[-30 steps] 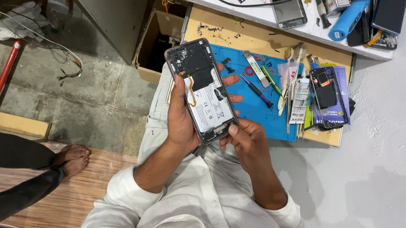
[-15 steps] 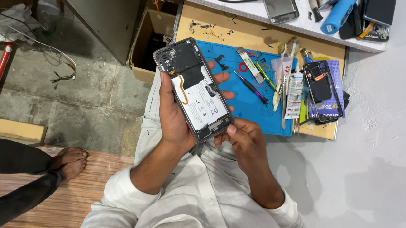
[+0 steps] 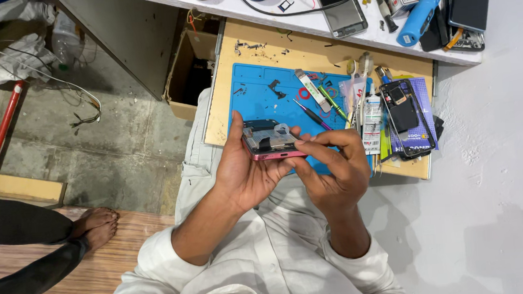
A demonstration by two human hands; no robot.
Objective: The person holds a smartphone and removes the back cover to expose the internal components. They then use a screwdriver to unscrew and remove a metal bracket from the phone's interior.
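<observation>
I hold an opened smartphone [image 3: 271,141] with a pink frame, tilted nearly edge-on toward me over my lap. My left hand [image 3: 246,166] cups it from below and the left side. My right hand [image 3: 335,163] grips its right end, fingers curled over the bottom edge. Its insides face up and are mostly foreshortened. Behind it lies a blue work mat [image 3: 264,94] on a wooden board [image 3: 304,49].
On the mat lie small parts, a purple-handled screwdriver [image 3: 309,113], tweezers and tubes. A second opened phone frame [image 3: 405,117] rests at the right. A white shelf [image 3: 351,27] above holds another phone and tools. A cardboard box [image 3: 190,75] stands left. Another person's bare foot [image 3: 95,226] is at left.
The phone has tipped from flat and lengthwise to nearly edge-on and crosswise, lowered toward my lap. My right hand moved from its lower corner to grip its right end.
</observation>
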